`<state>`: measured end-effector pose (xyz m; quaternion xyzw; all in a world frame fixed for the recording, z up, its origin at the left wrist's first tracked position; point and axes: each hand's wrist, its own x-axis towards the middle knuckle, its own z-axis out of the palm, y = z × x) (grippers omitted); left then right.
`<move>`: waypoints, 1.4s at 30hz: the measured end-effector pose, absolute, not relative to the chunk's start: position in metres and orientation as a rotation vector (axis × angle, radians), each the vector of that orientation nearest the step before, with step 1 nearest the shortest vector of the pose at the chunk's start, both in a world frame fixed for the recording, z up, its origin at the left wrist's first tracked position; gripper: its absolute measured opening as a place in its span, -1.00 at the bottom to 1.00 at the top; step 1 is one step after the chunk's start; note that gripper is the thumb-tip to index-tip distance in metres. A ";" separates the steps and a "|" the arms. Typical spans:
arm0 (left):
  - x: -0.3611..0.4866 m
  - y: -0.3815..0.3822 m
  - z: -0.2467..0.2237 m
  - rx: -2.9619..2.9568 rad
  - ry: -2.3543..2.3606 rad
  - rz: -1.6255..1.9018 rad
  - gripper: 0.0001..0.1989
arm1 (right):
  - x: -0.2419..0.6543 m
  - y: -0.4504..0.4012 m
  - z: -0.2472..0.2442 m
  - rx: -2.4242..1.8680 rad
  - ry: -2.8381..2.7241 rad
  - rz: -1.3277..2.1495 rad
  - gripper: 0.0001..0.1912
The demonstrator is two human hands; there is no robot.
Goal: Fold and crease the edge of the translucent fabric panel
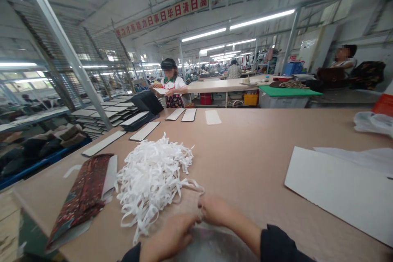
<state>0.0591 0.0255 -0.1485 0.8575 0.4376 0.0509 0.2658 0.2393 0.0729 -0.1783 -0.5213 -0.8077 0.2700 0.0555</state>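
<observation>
At the bench edge, both hands sit close together, fingertips almost meeting. Left hand (168,237) lies curled at the near end of the white tape strips (153,180). Right hand (215,211) has its fingertips at a single strand looping out of the pile. That looks like a pinch, but the fingers hide the contact, so I can't confirm a clamp on either side. Best grip point looks like that lone strand, out past the tangle, where the loop stays separate from the heap. Under the hands, a translucent plastic sheet (211,245) lies across the bench edge; could be a bag, can't tell.

Pile is loose and tangled, just ahead of the hands on the tan bench top (245,151). Left of it, a dark red patterned fabric piece (81,196) lies on white card. To the right, a large white card sheet (337,188). Farther up the bench, narrow white boards (144,131) in a loose row, black folders (147,102) beyond. Past the bench end, a co-worker (170,84) holds a white piece. Green board (290,91) on the next table.
</observation>
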 end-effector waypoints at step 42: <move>0.164 0.048 -0.148 0.429 1.022 0.909 -0.94 | 0.373 -0.064 -0.174 -1.335 -0.950 1.798 -0.74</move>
